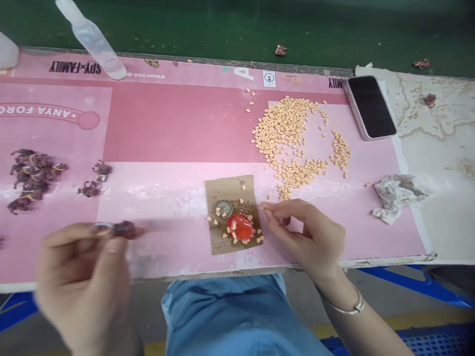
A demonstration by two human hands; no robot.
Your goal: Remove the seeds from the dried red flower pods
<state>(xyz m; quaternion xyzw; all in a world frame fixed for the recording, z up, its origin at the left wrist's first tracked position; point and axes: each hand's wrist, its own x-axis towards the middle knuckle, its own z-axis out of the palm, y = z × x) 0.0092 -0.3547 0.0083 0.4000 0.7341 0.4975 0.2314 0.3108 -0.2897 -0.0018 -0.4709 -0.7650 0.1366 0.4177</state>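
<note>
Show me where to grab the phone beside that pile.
Pinch the phone by its long edges, coming from the right with your right hand: it lies flat and slanted, and that side avoids the pale pieces heaped to its left.

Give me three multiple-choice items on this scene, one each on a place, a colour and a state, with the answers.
1. Where does the phone lie?
A. Under a crumpled cloth
B. At the far right of the pink mat, beyond the heap of beige pieces
C. On the green surface

2. What colour is the glossy round disc on the brown card?
A. Red
B. Blue
C. Green

3. What is the left hand doing?
A. Lying flat and empty
B. Pressing on the phone
C. Holding a dark red bundle

Answers:
1. B: the phone sits right of the heap, uncovered.
2. A: the disc shows plainly red against the card.
3. C: the fingers pinch the bundle above the mat.
</note>
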